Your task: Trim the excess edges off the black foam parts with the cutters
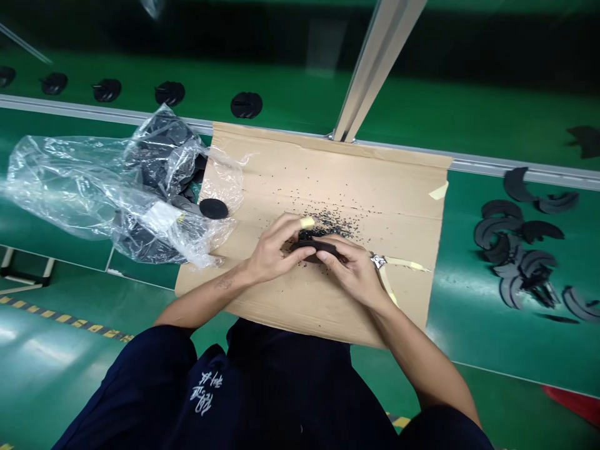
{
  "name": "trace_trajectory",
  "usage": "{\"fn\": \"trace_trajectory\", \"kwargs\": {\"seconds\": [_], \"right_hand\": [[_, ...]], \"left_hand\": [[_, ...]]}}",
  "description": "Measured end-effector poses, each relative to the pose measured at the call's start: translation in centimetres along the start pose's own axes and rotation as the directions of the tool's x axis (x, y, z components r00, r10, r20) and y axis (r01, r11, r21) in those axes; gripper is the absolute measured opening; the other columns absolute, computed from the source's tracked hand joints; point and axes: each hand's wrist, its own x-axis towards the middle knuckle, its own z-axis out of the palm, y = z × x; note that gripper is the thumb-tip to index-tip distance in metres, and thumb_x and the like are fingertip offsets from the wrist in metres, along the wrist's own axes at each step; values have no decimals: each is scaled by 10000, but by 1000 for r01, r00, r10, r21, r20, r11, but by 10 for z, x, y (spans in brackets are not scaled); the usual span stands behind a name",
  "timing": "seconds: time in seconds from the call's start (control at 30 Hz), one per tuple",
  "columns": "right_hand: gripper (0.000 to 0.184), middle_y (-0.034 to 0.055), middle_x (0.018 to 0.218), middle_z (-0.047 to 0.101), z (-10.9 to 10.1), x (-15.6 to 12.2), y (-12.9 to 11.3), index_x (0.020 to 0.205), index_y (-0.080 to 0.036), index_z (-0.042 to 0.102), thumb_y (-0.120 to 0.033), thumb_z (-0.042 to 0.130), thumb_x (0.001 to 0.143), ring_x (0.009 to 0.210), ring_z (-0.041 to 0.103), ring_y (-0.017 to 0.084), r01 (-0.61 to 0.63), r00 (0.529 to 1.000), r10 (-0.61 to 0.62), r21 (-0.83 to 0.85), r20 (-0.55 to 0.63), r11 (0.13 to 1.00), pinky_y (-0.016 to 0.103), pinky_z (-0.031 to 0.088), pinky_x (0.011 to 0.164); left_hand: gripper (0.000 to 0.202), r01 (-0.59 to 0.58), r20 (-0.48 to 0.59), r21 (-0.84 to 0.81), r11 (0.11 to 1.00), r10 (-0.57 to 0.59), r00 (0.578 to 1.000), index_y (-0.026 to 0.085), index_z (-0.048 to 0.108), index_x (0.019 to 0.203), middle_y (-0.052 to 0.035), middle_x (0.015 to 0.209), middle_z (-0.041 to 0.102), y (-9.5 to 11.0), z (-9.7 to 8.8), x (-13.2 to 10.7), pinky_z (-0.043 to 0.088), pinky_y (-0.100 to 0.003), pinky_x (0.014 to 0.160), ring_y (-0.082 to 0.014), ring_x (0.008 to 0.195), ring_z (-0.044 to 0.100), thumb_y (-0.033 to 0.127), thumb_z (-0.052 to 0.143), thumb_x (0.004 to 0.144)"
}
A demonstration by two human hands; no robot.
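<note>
Both of my hands meet over a sheet of brown cardboard [375, 187] on the green bench. My left hand [272, 250] is closed round a flat black part [313, 245], thumb under it and a taped fingertip on top. My right hand [357, 270] pinches the same black part from the right and also holds a small cutter [389, 265] with tape-wrapped handles sticking out to the right. Tiny black trimmings [328, 220] lie scattered on the cardboard just beyond my fingers.
A crumpled clear plastic bag [94, 187] with dark parts lies at the left, one black disc [213, 208] at its mouth. A heap of black crescent pieces [520, 250] sits at the right. Black round parts [246, 104] line the conveyor behind a metal rail [515, 167]. An aluminium post [375, 62] rises at centre.
</note>
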Motion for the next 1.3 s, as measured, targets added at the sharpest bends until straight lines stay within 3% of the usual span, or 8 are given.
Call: {"fn": "trace_trajectory", "kwargs": {"seconds": [0.07, 0.13, 0.27, 0.4, 0.77, 0.97, 1.2, 1.3], "right_hand": [[239, 78, 1096, 700, -1, -1, 2, 1100, -231, 752, -383, 590, 1010, 1025, 664, 194, 98, 995, -99, -73, -18, 993, 350, 554, 886], [250, 89, 1105, 686, -1, -2, 6, 1183, -250, 739, -358, 599, 1006, 1006, 661, 197, 161, 985, -168, -154, -28, 975, 359, 570, 842], [282, 95, 1070, 682, -1, -5, 12, 1267, -251, 700, -271, 605, 1002, 874, 660, 170, 253, 966, -259, -231, 8, 939, 315, 571, 706], [309, 100, 1094, 694, 1, -7, 13, 1276, -244, 680, -175, 618, 981, 894, 685, 166, 323, 945, -326, -214, 19, 922, 295, 583, 711], [268, 112, 1051, 708, 7, -6, 14, 1250, -205, 686, -200, 578, 1005, 912, 697, 188, 319, 948, -317, -202, 41, 926, 319, 592, 737], [232, 116, 1074, 711, 6, -7, 11, 1199, -196, 702, -207, 594, 995, 921, 699, 190, 290, 955, -295, -284, 27, 914, 318, 597, 757], [223, 116, 1046, 720, 6, -7, 9, 1164, -187, 716, -266, 569, 1016, 919, 702, 193, 267, 963, -265, -225, 37, 937, 330, 599, 764], [206, 106, 1034, 722, 6, -7, 9, 1130, -185, 732, -277, 596, 1006, 911, 701, 181, 249, 968, -248, -170, 28, 954, 317, 595, 768]], "left_hand": [[368, 10, 1, -116, 993, -10, 1000, 187, 669, 1260, -73, 1038, 665, -2, -1, 1, 591, -268, 788, -151, 940, 664, 351, 719, 934], [336, -9, -2, -191, 981, 8, 1000, 191, 699, 1196, -62, 1012, 667, -3, -2, 2, 583, -263, 790, -149, 945, 664, 356, 750, 907], [356, -36, 0, -233, 972, 37, 999, 195, 709, 1181, -57, 1010, 657, -3, -2, 2, 576, -266, 779, -142, 927, 652, 374, 773, 880], [372, -65, 24, -234, 970, 73, 997, 196, 686, 1234, -64, 1027, 651, -2, -3, 2, 580, -269, 790, -143, 953, 651, 369, 736, 909], [324, -184, -46, -207, 961, 178, 983, 196, 691, 1182, -65, 989, 714, -3, -2, 2, 583, -275, 798, -137, 901, 692, 284, 779, 882], [300, -169, -18, -167, 971, 169, 986, 164, 660, 1254, -113, 1057, 697, -3, -2, 0, 595, -293, 818, -156, 983, 684, 302, 636, 989], [237, -147, -52, -152, 977, 141, 989, 182, 721, 1096, -55, 935, 712, 2, -2, 0, 583, -252, 745, -125, 841, 688, 261, 782, 882], [270, -100, 2, -223, 970, 103, 995, 172, 725, 1094, -72, 943, 708, 2, -4, 2, 581, -260, 750, -134, 862, 687, 384, 719, 927]]}}
